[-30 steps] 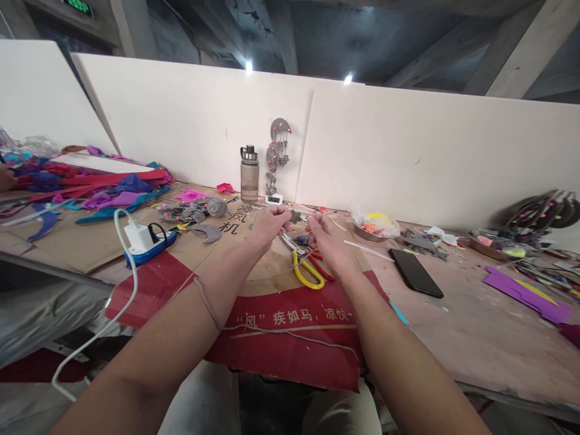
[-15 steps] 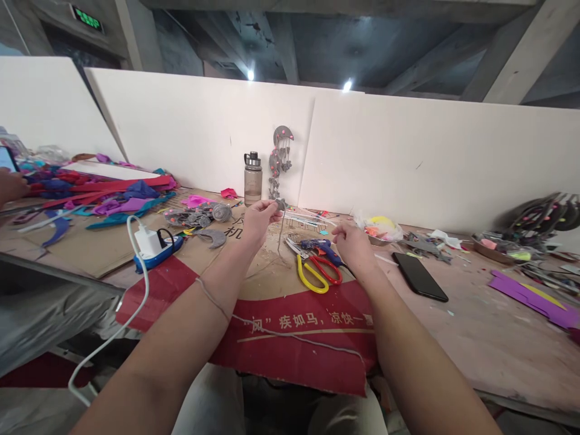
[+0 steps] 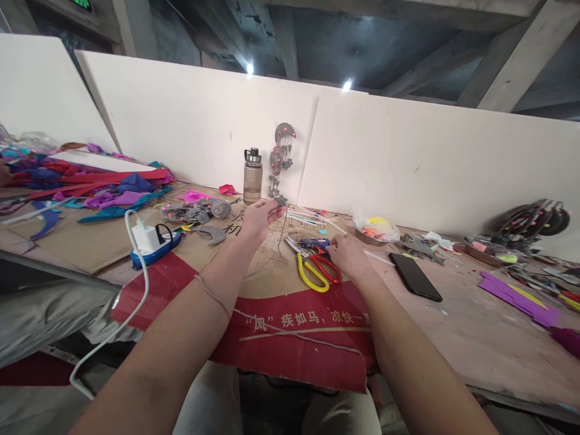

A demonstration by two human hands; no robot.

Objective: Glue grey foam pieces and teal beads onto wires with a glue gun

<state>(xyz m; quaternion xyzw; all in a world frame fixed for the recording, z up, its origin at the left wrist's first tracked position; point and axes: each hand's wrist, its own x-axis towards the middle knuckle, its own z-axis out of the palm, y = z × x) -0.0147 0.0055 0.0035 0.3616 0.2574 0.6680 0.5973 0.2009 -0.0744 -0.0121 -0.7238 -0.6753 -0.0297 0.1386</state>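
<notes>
My left hand [image 3: 263, 219] pinches a small grey felt piece [image 3: 280, 200], from which a strand of grey yarn [image 3: 281, 235] hangs to the cardboard. More yarn lies across my left forearm. My right hand [image 3: 348, 252] is closed over the back end of a blue glue gun [image 3: 314, 243]; its fingers partly hide the handle. Scissors [image 3: 317, 275] with one yellow and one red handle loop lie just below the glue gun. Behind my left hand, a grey moon-shaped hanging ornament [image 3: 284, 132] with pink dots leans against the white board.
A water bottle [image 3: 252, 176] stands by the board. Left are a ball of grey yarn [image 3: 221, 209], a blue power strip [image 3: 156, 251] with a white cable, and colourful cloth scraps [image 3: 113, 187]. A black phone [image 3: 414, 277] and a bowl [image 3: 375, 238] lie to the right.
My right hand has moved slightly left and down onto the glue gun's handle. My left hand still holds the felt piece up. The view has shifted slightly.
</notes>
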